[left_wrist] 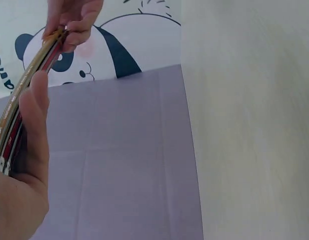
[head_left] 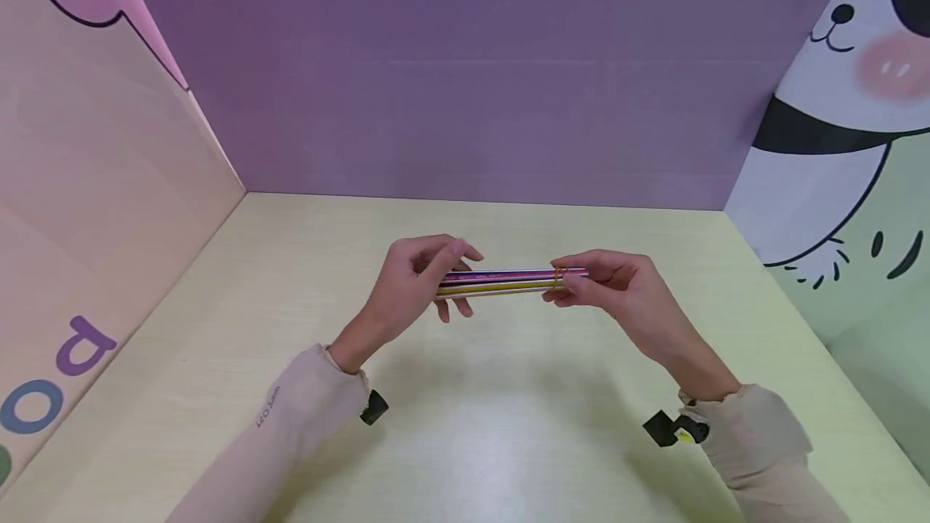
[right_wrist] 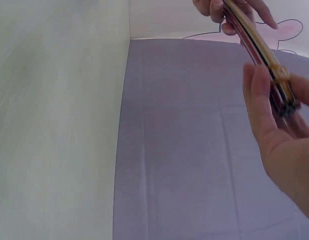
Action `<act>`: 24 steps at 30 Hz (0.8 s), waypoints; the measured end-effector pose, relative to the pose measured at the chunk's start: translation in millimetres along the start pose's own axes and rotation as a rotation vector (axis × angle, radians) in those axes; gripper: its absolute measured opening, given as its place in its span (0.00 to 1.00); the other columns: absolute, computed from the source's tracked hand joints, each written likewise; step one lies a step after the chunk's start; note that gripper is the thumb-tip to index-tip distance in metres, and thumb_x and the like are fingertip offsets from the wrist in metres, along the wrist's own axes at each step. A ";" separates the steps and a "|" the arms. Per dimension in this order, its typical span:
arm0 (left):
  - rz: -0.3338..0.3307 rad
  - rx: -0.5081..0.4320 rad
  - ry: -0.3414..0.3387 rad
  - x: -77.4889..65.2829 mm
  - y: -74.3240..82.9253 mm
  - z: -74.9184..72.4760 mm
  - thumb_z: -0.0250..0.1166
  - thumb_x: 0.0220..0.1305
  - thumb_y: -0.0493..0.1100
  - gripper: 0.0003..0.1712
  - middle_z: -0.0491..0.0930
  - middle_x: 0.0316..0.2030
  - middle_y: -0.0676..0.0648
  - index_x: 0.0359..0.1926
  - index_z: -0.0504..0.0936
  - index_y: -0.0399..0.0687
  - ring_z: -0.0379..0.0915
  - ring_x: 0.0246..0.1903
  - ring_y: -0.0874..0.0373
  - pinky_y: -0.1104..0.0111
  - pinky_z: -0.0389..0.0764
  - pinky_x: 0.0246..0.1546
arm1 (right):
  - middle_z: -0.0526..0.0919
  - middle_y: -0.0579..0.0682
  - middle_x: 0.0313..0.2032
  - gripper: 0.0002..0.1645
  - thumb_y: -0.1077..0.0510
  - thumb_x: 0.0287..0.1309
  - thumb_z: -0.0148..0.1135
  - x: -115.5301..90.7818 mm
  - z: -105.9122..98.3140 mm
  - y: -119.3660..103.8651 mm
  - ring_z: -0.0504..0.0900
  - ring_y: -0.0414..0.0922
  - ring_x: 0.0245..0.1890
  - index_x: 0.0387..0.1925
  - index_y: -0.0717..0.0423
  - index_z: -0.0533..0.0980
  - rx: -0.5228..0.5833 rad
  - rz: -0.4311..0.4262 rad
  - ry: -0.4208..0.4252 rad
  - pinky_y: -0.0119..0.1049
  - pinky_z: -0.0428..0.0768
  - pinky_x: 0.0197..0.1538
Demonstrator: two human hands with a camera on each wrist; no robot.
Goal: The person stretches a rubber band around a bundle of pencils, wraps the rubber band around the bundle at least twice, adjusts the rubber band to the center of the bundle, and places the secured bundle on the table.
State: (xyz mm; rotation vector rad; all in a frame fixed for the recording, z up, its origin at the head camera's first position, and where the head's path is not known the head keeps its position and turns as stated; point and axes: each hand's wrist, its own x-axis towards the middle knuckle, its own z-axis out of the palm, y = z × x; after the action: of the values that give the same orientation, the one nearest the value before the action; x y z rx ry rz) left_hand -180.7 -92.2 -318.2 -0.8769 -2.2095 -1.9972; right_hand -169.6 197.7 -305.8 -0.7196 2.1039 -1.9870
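Observation:
A bundle of several pencils [head_left: 501, 283] in mixed colours, yellow and pink among them, lies crosswise above the table between both hands. Its left end sits in my left hand [head_left: 416, 279], the thumb along the near side and some fingertips showing beyond. My right hand [head_left: 621, 285] pinches the other end between thumb and fingers. There an orange rubber band [right_wrist: 278, 74] is wound round the bundle, right at the fingertips. The right wrist view shows the grouped pencil ends [right_wrist: 288, 107] just past the band. The left palm hides the opposite ends.
Below the hands spreads a pale wood-look table [head_left: 465, 426]. A purple wall panel [head_left: 465, 79] stands at its far edge. Side panels flank it: a pink one with letters [head_left: 87, 345] on the left, one with a panda drawing [head_left: 835, 103] on the right.

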 end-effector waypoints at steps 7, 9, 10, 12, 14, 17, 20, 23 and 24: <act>-0.010 -0.076 -0.003 -2.1 2.6 14.6 0.54 0.77 0.47 0.19 0.84 0.31 0.37 0.38 0.84 0.37 0.82 0.19 0.41 0.53 0.80 0.15 | 0.88 0.58 0.42 0.16 0.60 0.61 0.68 -0.5 8.2 0.0 0.87 0.56 0.41 0.51 0.59 0.83 -0.154 0.076 -0.091 0.46 0.83 0.52; -0.025 -0.081 0.010 -2.0 2.8 14.0 0.55 0.76 0.48 0.20 0.84 0.30 0.37 0.35 0.84 0.37 0.82 0.19 0.40 0.53 0.80 0.15 | 0.87 0.59 0.42 0.17 0.59 0.62 0.68 0.4 7.7 -0.6 0.87 0.56 0.41 0.53 0.58 0.82 -0.161 0.085 -0.104 0.45 0.83 0.52; -0.031 -0.084 0.017 -1.8 3.1 13.1 0.55 0.76 0.48 0.21 0.84 0.29 0.37 0.34 0.83 0.37 0.82 0.19 0.39 0.52 0.80 0.15 | 0.87 0.59 0.43 0.18 0.59 0.63 0.67 0.2 6.2 -1.5 0.87 0.57 0.41 0.53 0.57 0.81 -0.162 0.089 -0.107 0.45 0.83 0.52; -0.039 -0.085 0.032 -1.5 3.8 10.7 0.55 0.76 0.49 0.22 0.84 0.29 0.36 0.33 0.83 0.35 0.82 0.19 0.39 0.52 0.80 0.15 | 0.87 0.61 0.43 0.18 0.59 0.64 0.66 -0.4 1.9 -3.9 0.87 0.57 0.41 0.54 0.58 0.80 -0.166 0.091 -0.107 0.45 0.83 0.52; -0.043 -0.089 0.044 -1.3 5.1 8.5 0.55 0.76 0.50 0.23 0.84 0.29 0.36 0.33 0.83 0.34 0.82 0.19 0.39 0.52 0.80 0.15 | 0.87 0.61 0.42 0.17 0.59 0.64 0.66 -1.5 -3.4 -6.4 0.88 0.57 0.40 0.53 0.58 0.80 -0.180 0.091 -0.100 0.44 0.83 0.52; -0.042 -0.094 0.061 -1.3 6.4 8.9 0.55 0.76 0.49 0.24 0.84 0.28 0.36 0.32 0.82 0.32 0.81 0.18 0.38 0.52 0.80 0.15 | 0.86 0.63 0.41 0.15 0.59 0.64 0.66 -2.2 -7.0 -8.4 0.88 0.56 0.38 0.51 0.59 0.82 -0.198 0.089 -0.101 0.44 0.83 0.50; -0.027 -0.082 0.077 -2.7 5.9 17.0 0.55 0.76 0.47 0.23 0.83 0.26 0.36 0.31 0.82 0.30 0.81 0.17 0.40 0.53 0.81 0.15 | 0.87 0.62 0.40 0.14 0.59 0.63 0.67 -1.1 -1.2 -5.0 0.87 0.57 0.39 0.50 0.59 0.82 -0.195 0.101 -0.128 0.46 0.84 0.49; -0.019 -0.061 0.088 -5.0 5.4 27.2 0.57 0.75 0.47 0.23 0.82 0.24 0.37 0.29 0.82 0.33 0.81 0.16 0.42 0.54 0.81 0.15 | 0.87 0.59 0.39 0.14 0.57 0.62 0.68 1.0 7.1 0.8 0.86 0.58 0.38 0.49 0.55 0.83 -0.202 0.125 -0.162 0.47 0.84 0.48; -0.017 -0.053 0.087 -5.3 5.2 29.4 0.57 0.75 0.47 0.22 0.82 0.24 0.37 0.29 0.81 0.33 0.81 0.16 0.43 0.55 0.81 0.15 | 0.87 0.58 0.38 0.14 0.56 0.62 0.68 1.3 8.4 2.4 0.86 0.58 0.38 0.49 0.54 0.84 -0.206 0.132 -0.171 0.47 0.84 0.48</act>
State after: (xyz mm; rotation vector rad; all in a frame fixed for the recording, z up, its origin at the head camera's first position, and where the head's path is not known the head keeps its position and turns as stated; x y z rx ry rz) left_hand -164.1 -67.0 -320.6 -0.7635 -2.1345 -2.0684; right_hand -167.6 189.7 -308.7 -0.7334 2.2107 -1.5985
